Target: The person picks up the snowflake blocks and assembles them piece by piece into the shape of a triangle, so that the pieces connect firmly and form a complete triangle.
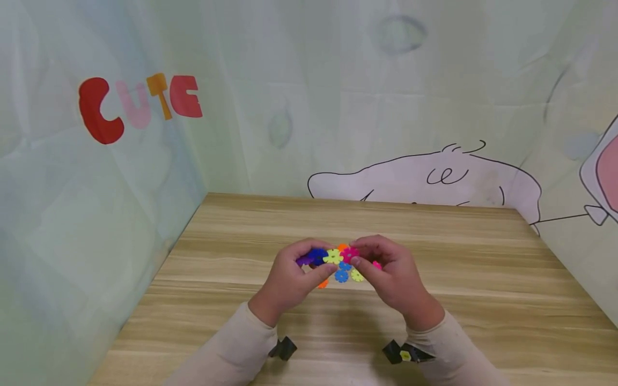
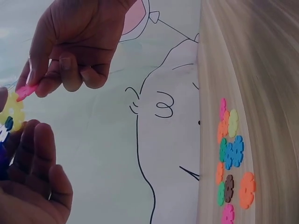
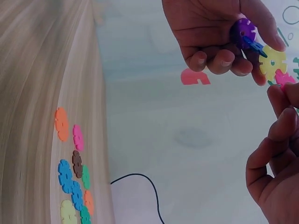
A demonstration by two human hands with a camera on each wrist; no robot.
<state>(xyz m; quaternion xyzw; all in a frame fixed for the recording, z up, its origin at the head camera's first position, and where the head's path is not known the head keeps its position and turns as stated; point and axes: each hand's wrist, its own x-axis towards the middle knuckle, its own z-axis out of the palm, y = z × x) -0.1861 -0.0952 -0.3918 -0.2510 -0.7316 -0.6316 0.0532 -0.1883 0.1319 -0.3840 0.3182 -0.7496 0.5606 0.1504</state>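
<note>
My left hand (image 1: pixel 316 264) holds a short chain of snowflake-shaped plastic discs above the wooden table (image 1: pixel 434 300): a purple disc (image 3: pixel 243 31), a blue disc (image 3: pixel 255 46) and a yellow disc (image 3: pixel 272 62) slotted together. Thumb and fingers of the left hand (image 3: pixel 219 42) curl round the purple end. My right hand (image 1: pixel 361 258) pinches a pink disc (image 2: pixel 25 90) by its edge and holds it against the yellow disc (image 2: pixel 11 112). Under both hands lies a small pile of loose discs (image 2: pixel 231 154) in blue, orange, green, brown, pink and yellow.
The loose discs (image 3: pixel 70 177) sit in the middle of the table. Printed cloth walls enclose the table on three sides, one with red "CUTE" letters (image 1: pixel 140 104). Black wrist-camera mounts (image 1: pixel 285 348) show at both sleeves.
</note>
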